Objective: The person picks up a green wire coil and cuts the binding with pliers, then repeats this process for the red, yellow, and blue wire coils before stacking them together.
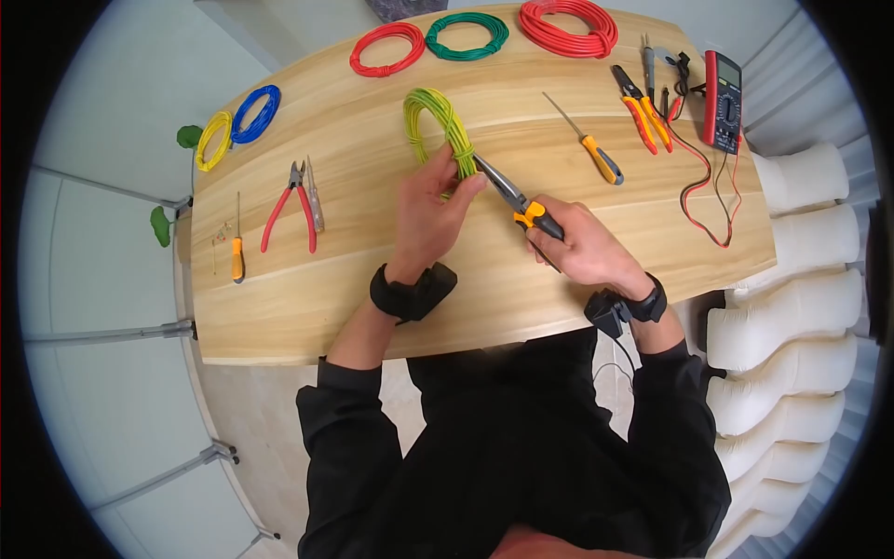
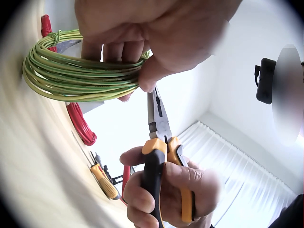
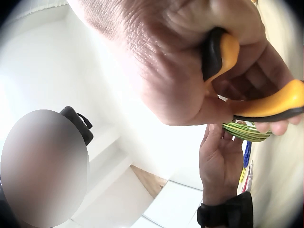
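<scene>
My left hand [image 1: 430, 214] grips a coil of yellow-green wire [image 1: 415, 112], thumb on the near side and fingers behind it. In the left wrist view the coil [image 2: 80, 78] stands on edge, with a twisted tie at its far end. My right hand [image 1: 582, 244] holds long-nose pliers [image 1: 507, 191] by their orange-and-black handles. The plier tips reach up to the coil beside the left thumb; that thumb partly hides the tips in the left wrist view. The right wrist view shows the spread handles [image 3: 270, 104] in the right hand's fingers.
Diagonal cutters [image 1: 296, 200], a voltage tester [image 1: 316, 200] and a screwdriver [image 1: 238, 252] lie at the left. Blue [image 1: 256, 114], yellow [image 1: 214, 140], red [image 1: 386, 49] and green [image 1: 466, 36] coils line the far side. Right: another screwdriver [image 1: 601, 160], wire strippers [image 1: 643, 112], a multimeter [image 1: 724, 102].
</scene>
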`<state>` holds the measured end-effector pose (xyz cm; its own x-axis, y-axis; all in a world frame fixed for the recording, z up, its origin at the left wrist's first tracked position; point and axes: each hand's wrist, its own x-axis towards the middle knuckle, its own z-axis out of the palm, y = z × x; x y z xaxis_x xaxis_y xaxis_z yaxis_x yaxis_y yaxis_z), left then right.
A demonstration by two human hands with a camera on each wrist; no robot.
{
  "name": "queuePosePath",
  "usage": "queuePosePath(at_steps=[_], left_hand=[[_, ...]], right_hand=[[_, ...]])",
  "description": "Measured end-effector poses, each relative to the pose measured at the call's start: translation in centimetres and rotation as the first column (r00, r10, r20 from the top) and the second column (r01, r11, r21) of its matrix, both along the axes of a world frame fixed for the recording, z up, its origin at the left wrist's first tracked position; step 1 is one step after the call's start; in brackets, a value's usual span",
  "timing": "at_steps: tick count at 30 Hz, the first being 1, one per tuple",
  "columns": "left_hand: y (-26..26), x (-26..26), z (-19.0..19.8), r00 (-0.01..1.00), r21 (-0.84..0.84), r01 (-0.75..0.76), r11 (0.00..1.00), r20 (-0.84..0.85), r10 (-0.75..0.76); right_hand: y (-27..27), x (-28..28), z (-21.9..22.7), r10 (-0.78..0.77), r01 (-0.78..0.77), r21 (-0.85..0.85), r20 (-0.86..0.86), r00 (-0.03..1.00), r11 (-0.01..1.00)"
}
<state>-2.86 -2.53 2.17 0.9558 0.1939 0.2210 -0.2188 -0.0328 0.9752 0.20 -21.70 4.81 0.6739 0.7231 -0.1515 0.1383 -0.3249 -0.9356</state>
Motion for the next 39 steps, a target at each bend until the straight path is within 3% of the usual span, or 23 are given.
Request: queuePosePath(at_steps=[2, 4, 12, 20, 24, 26, 27, 29, 32, 39], left_hand=[[0.1, 0.1, -0.1, 0.999, 0.023, -0.031, 0.999, 0.014, 0.031], [0.4, 0.1, -0.1, 0.998, 0.192, -0.060, 0.980, 0.039, 0.053], [0.3, 0.2, 0.3, 0.999, 0.098, -0.019, 0.995, 0.039, 0.015], [0.1, 0.1, 0.7, 0.999, 0.052, -0.038, 0.998, 0.018, 0.037], [0.6, 0.2, 0.2, 1.000, 0.049, 0.000, 0.999, 0.008, 0.000], [0.8, 0.3, -0.1, 0.999, 0.065, 0.045, 0.997, 0.001, -0.045], [0.7, 0.3, -0.1, 0.999, 0.040, 0.040, 0.998, 0.002, -0.040], [0.6, 0.2, -0.1, 0.999, 0.014, 0.037, 0.999, 0.005, -0.037], [0.4, 0.0, 0.2, 0.999, -0.004, 0.039, 0.999, -0.009, -0.039], [0.3, 0.1, -0.2, 0.998, -0.016, -0.057, 0.998, 0.024, 0.058]], right_hand=[[0.0, 0.0, -0.3, -0.007, 0.018, -0.073, 0.143, 0.990, 0.997], [0.0, 0.0, -0.4, -0.012, 0.032, -0.105, 0.183, 0.983, 0.994], [0.0, -0.1, -0.7, -0.015, 0.051, -0.145, 0.242, 0.970, 0.988], [0.6, -0.9, -0.8, -0.017, 0.131, -0.209, 0.472, 0.882, 0.969], [0.6, -0.6, -0.7, -0.054, 0.132, -0.134, 0.469, 0.881, 0.982], [0.5, 0.4, -0.1, 0.041, -0.006, -0.167, 0.205, 0.978, 0.986], [0.3, 0.7, -0.3, 0.041, -0.006, -0.166, 0.206, 0.978, 0.986], [-0.1, 1.0, -0.8, 0.069, -0.069, 0.018, -0.021, 0.997, 0.997], [-0.3, 1.1, -0.9, 0.108, -0.093, 0.111, -0.133, 0.985, 0.989], [-0.7, 1.5, -0.9, 0.163, -0.147, 0.117, -0.145, 0.976, 0.982]])
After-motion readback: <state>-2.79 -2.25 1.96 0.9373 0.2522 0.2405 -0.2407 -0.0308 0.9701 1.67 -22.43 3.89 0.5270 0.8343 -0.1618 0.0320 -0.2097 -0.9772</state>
